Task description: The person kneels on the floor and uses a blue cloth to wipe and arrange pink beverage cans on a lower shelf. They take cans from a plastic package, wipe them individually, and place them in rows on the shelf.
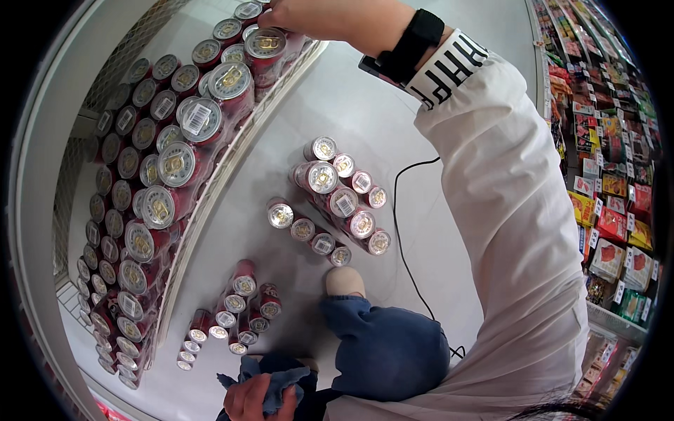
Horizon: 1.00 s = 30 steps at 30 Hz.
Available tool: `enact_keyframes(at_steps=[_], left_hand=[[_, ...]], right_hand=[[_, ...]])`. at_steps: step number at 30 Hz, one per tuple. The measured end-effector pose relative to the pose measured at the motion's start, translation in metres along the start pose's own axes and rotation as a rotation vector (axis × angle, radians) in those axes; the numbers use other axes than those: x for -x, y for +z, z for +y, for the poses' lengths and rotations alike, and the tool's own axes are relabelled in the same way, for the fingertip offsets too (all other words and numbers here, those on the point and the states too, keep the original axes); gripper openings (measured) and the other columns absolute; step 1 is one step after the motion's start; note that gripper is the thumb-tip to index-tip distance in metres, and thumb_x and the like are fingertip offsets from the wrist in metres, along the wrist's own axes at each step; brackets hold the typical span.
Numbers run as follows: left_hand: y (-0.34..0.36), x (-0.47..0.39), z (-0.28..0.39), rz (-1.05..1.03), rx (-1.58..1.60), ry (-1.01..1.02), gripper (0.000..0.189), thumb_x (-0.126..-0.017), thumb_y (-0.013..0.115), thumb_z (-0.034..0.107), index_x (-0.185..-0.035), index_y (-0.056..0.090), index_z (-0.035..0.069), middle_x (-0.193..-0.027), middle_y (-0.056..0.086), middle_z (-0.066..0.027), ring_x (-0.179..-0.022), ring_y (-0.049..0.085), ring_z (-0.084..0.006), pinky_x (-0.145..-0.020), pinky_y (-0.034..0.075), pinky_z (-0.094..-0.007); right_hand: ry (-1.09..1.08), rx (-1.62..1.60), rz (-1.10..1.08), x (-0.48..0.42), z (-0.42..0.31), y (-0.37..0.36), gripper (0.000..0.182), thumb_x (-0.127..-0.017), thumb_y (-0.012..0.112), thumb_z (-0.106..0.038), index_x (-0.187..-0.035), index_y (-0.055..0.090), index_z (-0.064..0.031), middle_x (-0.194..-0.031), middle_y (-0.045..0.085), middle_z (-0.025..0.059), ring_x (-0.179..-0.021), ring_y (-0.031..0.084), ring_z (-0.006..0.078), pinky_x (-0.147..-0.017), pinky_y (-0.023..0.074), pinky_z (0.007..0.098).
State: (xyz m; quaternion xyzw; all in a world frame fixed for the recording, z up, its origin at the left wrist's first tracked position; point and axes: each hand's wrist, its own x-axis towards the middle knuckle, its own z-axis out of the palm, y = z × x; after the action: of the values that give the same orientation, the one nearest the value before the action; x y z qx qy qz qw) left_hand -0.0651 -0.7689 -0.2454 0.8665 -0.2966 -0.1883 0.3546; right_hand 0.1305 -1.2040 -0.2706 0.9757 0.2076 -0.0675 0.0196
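My left hand [255,398], low in the picture, is closed around a crumpled blue cloth [279,387] near my legs. My right arm, in a white sleeve with a black wrist strap, reaches up to the top edge. There my right hand [287,16] is partly cut off, its fingertips at the far end of the shelf's red cans, touching or close to them; its grip is unclear. Rows of red drink cans [176,164] with silver lids stand on the shelf, the front ones stacked higher and wrapped in clear film.
Groups of red cans stand on the pale floor, some beside my shoe [345,281], others nearer the shelf [244,284]. The shelf has a white wire front rail [210,189]. A black cable [403,237] crosses the floor. Racks of packaged goods [613,221] stand on the right.
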Motion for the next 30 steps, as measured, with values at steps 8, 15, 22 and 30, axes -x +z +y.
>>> enact_keyframes(at_steps=[8,15,22,30], left_hand=[[0.001,-0.008,-0.002,-0.035,0.033,0.003,0.034,-0.07,0.074,0.015,-0.1,0.062,0.002,-0.088,0.063,-0.0158,-0.072,0.059,-0.0336,-0.063,0.048,-0.0397],[-0.001,-0.005,-0.003,-0.037,0.005,0.032,0.033,-0.072,0.073,0.016,-0.1,0.062,0.002,-0.089,0.063,-0.0149,-0.073,0.06,-0.0325,-0.063,0.049,-0.0393],[-0.001,-0.005,0.001,0.001,-0.007,0.028,0.034,-0.07,0.073,0.015,-0.1,0.063,0.003,-0.091,0.064,-0.014,-0.076,0.061,-0.0321,-0.067,0.05,-0.0389],[0.004,-0.011,0.015,0.023,-0.096,0.044,0.028,-0.074,0.071,0.016,-0.097,0.063,0.001,-0.093,0.064,-0.0143,-0.076,0.061,-0.032,-0.065,0.05,-0.0384]], right_hand=[[0.0,-0.02,-0.015,-0.002,0.008,0.008,0.027,-0.07,0.06,-0.003,-0.097,0.059,-0.0034,-0.086,0.063,0.0178,-0.085,0.061,0.0346,-0.074,0.0485,0.0398],[0.043,-0.095,-0.08,-0.028,0.03,0.026,0.036,-0.068,0.062,-0.004,-0.103,0.058,-0.0034,-0.088,0.063,0.0184,-0.087,0.06,0.0353,-0.076,0.0482,0.0404],[0.256,-0.053,0.048,0.01,0.073,0.024,0.058,-0.07,0.057,-0.001,-0.126,0.046,-0.0063,-0.106,0.058,0.022,-0.098,0.056,0.0366,-0.084,0.0463,0.0407],[0.248,0.04,0.235,0.002,0.079,0.055,0.049,-0.072,0.06,-0.006,-0.12,0.053,-0.0108,-0.103,0.059,0.0202,-0.098,0.057,0.0349,-0.084,0.0476,0.0398]])
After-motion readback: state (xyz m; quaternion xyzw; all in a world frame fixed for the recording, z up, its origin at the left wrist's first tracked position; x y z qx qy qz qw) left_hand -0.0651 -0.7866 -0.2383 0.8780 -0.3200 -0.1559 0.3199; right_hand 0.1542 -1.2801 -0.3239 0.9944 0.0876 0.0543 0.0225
